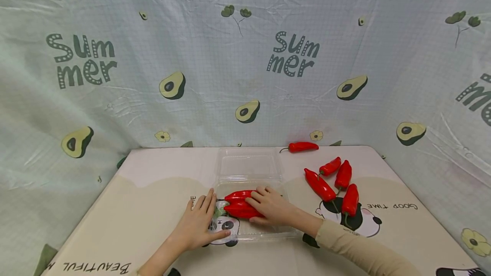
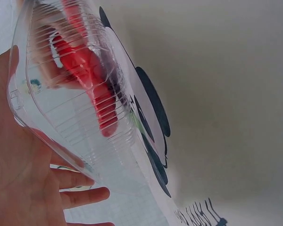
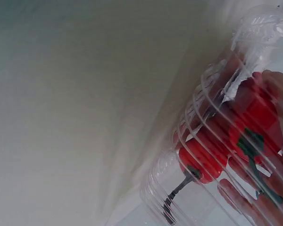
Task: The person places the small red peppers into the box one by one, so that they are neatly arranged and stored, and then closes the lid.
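Currently, left hand (image 1: 196,225) spread against one clear box (image 1: 268,236); right hand (image 1: 274,208) gripping two peppers (image 1: 238,208); five others (image 1: 320,185) outside.

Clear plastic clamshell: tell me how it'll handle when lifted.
The clamshell looks thin-walled, so it probably flexes. Its open lid may swing at the hinge. Glossy red peppers inside could slide, shifting its weight.

From my head, one camera looks forward and down across the desk (image 1: 153,208) to the printed sheet (image 1: 207,54) behind. My wrist cameras, tilted and close, look through the clear container (image 1: 249,179) from opposite sides, sharing the red peppers (image 1: 241,211) inside.
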`<state>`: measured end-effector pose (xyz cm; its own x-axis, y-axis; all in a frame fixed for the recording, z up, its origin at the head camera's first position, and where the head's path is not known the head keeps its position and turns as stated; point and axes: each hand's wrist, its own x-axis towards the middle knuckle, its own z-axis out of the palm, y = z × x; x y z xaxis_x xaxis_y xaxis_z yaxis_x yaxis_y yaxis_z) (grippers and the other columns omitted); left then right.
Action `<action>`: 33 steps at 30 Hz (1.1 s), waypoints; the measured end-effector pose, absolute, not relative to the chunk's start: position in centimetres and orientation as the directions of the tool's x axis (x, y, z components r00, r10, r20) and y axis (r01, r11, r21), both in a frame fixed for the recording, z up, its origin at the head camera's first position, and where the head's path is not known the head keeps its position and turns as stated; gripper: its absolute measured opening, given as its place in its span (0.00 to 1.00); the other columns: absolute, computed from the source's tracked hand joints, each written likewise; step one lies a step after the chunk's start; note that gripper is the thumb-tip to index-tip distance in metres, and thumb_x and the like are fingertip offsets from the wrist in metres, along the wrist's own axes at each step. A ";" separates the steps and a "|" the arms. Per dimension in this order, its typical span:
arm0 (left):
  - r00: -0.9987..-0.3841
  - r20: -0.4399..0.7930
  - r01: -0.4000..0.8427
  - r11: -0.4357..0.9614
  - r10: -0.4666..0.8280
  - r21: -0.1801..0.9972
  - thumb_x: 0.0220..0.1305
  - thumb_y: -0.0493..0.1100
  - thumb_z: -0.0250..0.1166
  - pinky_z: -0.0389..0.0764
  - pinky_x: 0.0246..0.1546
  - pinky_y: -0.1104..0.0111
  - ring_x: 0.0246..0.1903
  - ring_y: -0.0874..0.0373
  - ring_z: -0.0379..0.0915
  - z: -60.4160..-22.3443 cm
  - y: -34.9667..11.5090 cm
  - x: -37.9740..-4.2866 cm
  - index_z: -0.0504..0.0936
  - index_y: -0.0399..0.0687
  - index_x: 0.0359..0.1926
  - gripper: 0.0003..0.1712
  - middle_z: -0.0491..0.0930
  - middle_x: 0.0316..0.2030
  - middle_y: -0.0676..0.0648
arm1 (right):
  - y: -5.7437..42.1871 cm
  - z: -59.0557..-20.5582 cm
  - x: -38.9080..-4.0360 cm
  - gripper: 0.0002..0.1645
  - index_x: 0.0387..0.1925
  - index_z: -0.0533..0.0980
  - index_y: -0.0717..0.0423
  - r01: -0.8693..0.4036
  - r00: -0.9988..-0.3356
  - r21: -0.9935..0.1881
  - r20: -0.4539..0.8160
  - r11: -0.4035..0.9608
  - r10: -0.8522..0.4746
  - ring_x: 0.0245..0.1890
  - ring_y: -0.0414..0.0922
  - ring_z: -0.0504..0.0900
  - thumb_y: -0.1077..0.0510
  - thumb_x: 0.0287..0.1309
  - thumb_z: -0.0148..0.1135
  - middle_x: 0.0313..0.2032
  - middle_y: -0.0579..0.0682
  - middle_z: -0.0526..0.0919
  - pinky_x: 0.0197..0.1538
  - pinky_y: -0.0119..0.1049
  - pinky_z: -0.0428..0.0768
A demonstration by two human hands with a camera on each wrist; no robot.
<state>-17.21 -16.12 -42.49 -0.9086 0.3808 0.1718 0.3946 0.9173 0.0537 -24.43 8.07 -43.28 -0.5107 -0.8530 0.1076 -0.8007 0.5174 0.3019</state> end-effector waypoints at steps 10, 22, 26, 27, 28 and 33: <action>-0.917 0.152 0.383 0.921 0.368 0.076 0.45 0.77 0.48 0.56 0.56 0.40 0.60 0.41 0.57 -42.7 -16.2 -17.2 0.58 0.34 0.63 0.59 0.56 0.65 0.38 | 8.1 -43.6 -24.5 0.31 0.53 0.69 0.46 -0.799 -0.495 0.310 0.147 0.515 -0.857 0.48 0.44 0.68 0.33 0.53 0.49 0.46 0.44 0.75 0.53 0.41 0.69; -0.921 0.142 0.376 0.923 0.362 0.084 0.45 0.77 0.48 0.55 0.57 0.40 0.61 0.41 0.57 -42.5 -16.2 -17.2 0.58 0.34 0.63 0.59 0.56 0.65 0.38 | 8.0 -43.4 -24.6 0.32 0.54 0.69 0.44 -0.798 -0.509 0.312 0.109 0.515 -0.854 0.50 0.44 0.67 0.32 0.53 0.49 0.47 0.45 0.74 0.55 0.42 0.67; -0.922 0.141 0.375 0.923 0.362 0.084 0.45 0.78 0.48 0.55 0.57 0.40 0.61 0.41 0.57 -42.5 -16.2 -17.2 0.58 0.35 0.63 0.59 0.56 0.65 0.38 | 7.9 -43.3 -24.6 0.32 0.53 0.70 0.43 -0.792 -0.507 0.328 0.118 0.515 -0.854 0.49 0.44 0.67 0.31 0.52 0.49 0.47 0.45 0.74 0.53 0.40 0.67; -0.921 0.141 0.375 0.923 0.362 0.082 0.45 0.78 0.47 0.55 0.57 0.40 0.61 0.41 0.57 -42.5 -16.2 -17.2 0.58 0.35 0.63 0.59 0.56 0.65 0.38 | 7.9 -43.3 -24.6 0.31 0.53 0.70 0.42 -0.790 -0.506 0.333 0.122 0.515 -0.854 0.49 0.44 0.67 0.31 0.52 0.49 0.46 0.45 0.74 0.53 0.40 0.68; -0.922 0.140 0.375 0.923 0.362 0.081 0.45 0.78 0.47 0.55 0.57 0.40 0.61 0.41 0.57 -42.5 -16.2 -17.2 0.58 0.35 0.63 0.59 0.56 0.65 0.38 | 7.9 -43.3 -24.6 0.32 0.53 0.70 0.42 -0.789 -0.505 0.335 0.125 0.515 -0.854 0.49 0.44 0.67 0.31 0.52 0.49 0.47 0.45 0.74 0.53 0.39 0.68; -0.922 0.142 0.375 0.923 0.361 0.086 0.45 0.77 0.49 0.55 0.57 0.40 0.61 0.41 0.57 -42.5 -16.2 -17.2 0.58 0.34 0.63 0.59 0.56 0.65 0.38 | 7.9 -43.5 -24.7 0.33 0.53 0.70 0.41 -0.788 -0.495 0.346 0.136 0.509 -0.858 0.50 0.44 0.68 0.30 0.49 0.50 0.47 0.45 0.74 0.53 0.39 0.68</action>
<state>-17.18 -16.18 -42.52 -0.9216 0.3613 0.1418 0.3751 0.9230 0.0863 -24.72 7.90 -43.52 -0.4947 -0.8584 0.1360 -0.7880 0.5090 0.3463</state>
